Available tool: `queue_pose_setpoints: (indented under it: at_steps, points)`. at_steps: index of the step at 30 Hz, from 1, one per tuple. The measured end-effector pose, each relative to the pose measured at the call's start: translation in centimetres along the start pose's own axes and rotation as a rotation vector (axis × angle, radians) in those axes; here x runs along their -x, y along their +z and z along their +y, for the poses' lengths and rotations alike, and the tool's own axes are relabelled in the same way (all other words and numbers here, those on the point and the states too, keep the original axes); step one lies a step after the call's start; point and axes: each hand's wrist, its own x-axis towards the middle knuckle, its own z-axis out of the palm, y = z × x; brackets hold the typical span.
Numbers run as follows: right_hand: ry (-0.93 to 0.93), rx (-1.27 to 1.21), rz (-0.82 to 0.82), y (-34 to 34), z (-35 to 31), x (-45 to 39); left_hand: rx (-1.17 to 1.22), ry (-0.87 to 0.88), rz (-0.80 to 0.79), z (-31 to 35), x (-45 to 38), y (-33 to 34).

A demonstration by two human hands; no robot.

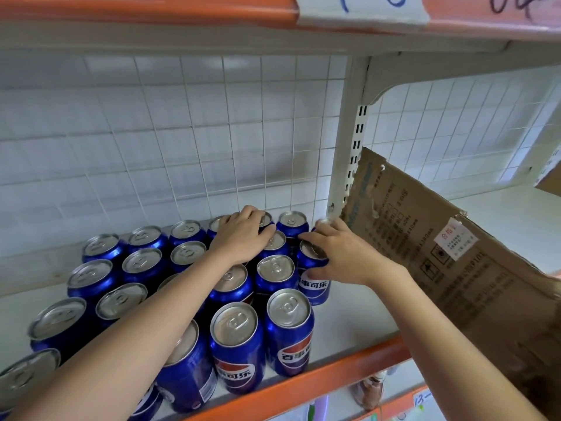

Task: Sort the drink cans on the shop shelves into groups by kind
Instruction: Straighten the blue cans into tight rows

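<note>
On the white shelf (349, 323) with the orange front edge (318, 381), blue Pepsi cans (274, 273) stand upright in close rows, filling the frame from 8 o'clock up to about 1 o'clock of centre. The left hand (243, 238) lies palm-down over the tops of the back-row cans near centre, fingers spread and gently bent across their lids; whether it grips any of them cannot be told. At its 3 o'clock, the right hand (343, 256) holds the right-most can (312, 268) of the second row from the back, thumb on its side and fingers over its rim. At 3 to 4 o'clock a flattened cardboard sheet (440, 253) leans against the shelf upright (346, 147). A wire-grid back panel (182, 132) stands behind the cans.
</note>
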Motion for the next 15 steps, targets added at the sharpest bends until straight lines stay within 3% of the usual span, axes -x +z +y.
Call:
queue_pose_setpoints:
  at_steps: [11,13,15]
  points:
    - [-0.043,-0.222,-0.125,-1.4,0.1,2.0,-0.011,-0.003,-0.001,0.0,0.0,0.0]
    - [-0.025,-0.336,0.007,-2.4,0.9,1.1,-0.019,-0.001,-0.005,0.0,-0.1,0.1]
    - [0.091,-0.283,0.209,-2.7,2.3,-0.6,-0.021,-0.001,-0.015,0.0,-0.1,0.0]
